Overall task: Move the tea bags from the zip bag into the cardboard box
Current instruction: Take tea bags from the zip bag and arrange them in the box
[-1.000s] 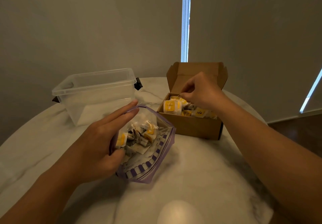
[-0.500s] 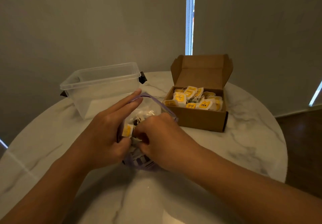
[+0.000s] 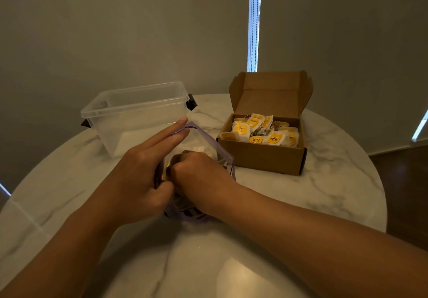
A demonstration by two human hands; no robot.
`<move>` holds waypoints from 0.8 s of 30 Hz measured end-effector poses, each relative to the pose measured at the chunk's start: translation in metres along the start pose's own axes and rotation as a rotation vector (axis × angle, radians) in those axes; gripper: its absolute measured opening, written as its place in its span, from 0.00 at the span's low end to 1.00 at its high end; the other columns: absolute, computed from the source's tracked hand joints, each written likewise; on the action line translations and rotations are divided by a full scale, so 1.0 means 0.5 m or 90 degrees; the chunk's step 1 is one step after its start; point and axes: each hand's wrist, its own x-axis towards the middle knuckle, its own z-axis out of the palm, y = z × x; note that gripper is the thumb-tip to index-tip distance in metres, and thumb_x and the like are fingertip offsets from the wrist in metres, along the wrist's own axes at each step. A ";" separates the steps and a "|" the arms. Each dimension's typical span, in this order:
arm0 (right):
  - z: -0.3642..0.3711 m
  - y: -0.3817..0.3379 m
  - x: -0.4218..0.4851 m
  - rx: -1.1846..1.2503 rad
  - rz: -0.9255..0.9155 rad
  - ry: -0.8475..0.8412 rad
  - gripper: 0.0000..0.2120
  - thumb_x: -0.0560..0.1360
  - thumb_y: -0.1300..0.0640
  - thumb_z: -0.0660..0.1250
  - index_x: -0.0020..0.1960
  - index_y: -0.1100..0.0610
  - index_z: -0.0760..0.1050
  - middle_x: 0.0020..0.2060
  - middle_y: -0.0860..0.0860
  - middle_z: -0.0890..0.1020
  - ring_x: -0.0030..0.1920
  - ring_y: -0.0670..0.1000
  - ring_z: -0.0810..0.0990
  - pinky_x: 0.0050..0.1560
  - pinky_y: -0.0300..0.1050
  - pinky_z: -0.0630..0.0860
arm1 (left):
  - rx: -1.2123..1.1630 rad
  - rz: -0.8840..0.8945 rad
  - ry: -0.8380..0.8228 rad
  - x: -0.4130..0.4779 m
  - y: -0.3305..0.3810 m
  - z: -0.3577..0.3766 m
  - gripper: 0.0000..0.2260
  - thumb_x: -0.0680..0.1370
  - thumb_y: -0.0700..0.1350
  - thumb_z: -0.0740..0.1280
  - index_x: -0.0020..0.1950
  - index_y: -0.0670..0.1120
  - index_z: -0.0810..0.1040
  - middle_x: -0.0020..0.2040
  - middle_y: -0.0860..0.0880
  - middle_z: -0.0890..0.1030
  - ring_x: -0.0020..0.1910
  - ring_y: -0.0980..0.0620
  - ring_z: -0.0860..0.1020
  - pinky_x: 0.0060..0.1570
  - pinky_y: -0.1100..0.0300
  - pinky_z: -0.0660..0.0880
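Right hand [image 3: 199, 175], deeper in zip bag [image 3: 214, 149], hides its grip; left hand [image 3: 139, 172] pinches rim.

A round white marble table [image 3: 324, 193] with grey veining fills the lower half of the frame, and a soft patch of glare [image 3: 243, 277] lies on it at lower centre. In the left middle of the frame an open-topped clear plastic storage container [image 3: 129, 121] stands upright on the table, with a black latch [image 3: 191, 104] at its right end and another [image 3: 86, 123] at its left. Behind the table hang grey-beige roller blinds [image 3: 115, 31]. A narrow bright gap [image 3: 254, 19] between them runs down from the top centre, with a bead chain along it. Dark wooden floor [image 3: 405, 193] shows at the right edge.
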 end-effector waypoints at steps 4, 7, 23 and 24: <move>-0.001 -0.002 -0.007 -0.017 -0.028 0.019 0.07 0.73 0.63 0.72 0.50 0.64 0.82 0.48 0.61 0.83 0.50 0.61 0.81 0.48 0.52 0.78 | -0.002 -0.012 -0.005 0.000 0.000 0.002 0.37 0.66 0.36 0.65 0.77 0.45 0.67 0.78 0.56 0.63 0.26 0.53 0.74 0.34 0.74 0.69; -0.016 -0.006 -0.020 -0.055 -0.024 0.027 0.09 0.70 0.63 0.75 0.49 0.64 0.82 0.45 0.61 0.83 0.46 0.61 0.81 0.43 0.51 0.78 | 0.000 0.004 -0.001 0.001 -0.002 0.003 0.37 0.65 0.34 0.65 0.76 0.42 0.67 0.78 0.51 0.64 0.46 0.60 0.79 0.43 0.81 0.67; -0.170 0.027 -0.165 0.581 0.327 0.082 0.02 0.74 0.64 0.71 0.45 0.62 0.81 0.37 0.56 0.85 0.38 0.55 0.86 0.40 0.47 0.83 | 0.016 -0.006 0.024 -0.001 -0.004 0.007 0.37 0.67 0.38 0.66 0.77 0.44 0.66 0.79 0.54 0.62 0.64 0.54 0.53 0.56 0.74 0.68; -0.181 0.033 -0.172 0.599 0.318 0.087 0.02 0.73 0.64 0.71 0.45 0.64 0.80 0.37 0.57 0.85 0.38 0.56 0.85 0.39 0.46 0.82 | 0.018 -0.003 0.024 0.000 -0.004 0.008 0.37 0.67 0.38 0.66 0.77 0.44 0.66 0.79 0.54 0.62 0.64 0.52 0.54 0.51 0.79 0.67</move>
